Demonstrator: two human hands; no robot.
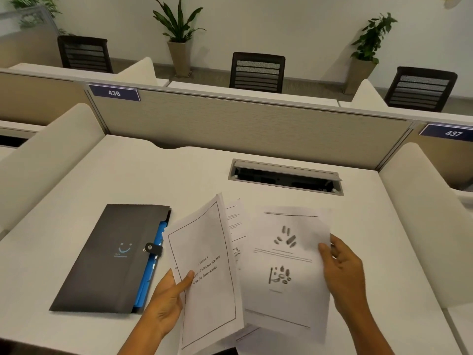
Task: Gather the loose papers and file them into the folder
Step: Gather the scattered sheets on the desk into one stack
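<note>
A dark grey folder (110,260) with a snap tab and blue dividers lies closed on the white desk, at the left. My left hand (167,301) grips a bordered title page (210,290) by its left edge, thumb on top. My right hand (343,272) holds a page with printed pictures (284,267) by its right edge. Both pages are lifted off the desk, side by side. More text sheets (236,221) show between and behind them. The folder lies just left of my left hand.
A metal cable tray (285,176) is sunk into the desk (179,175) beyond the papers. A beige partition (243,124) with labels 436 and 437 closes the far side. Padded side dividers flank the desk. Chairs and potted plants stand behind.
</note>
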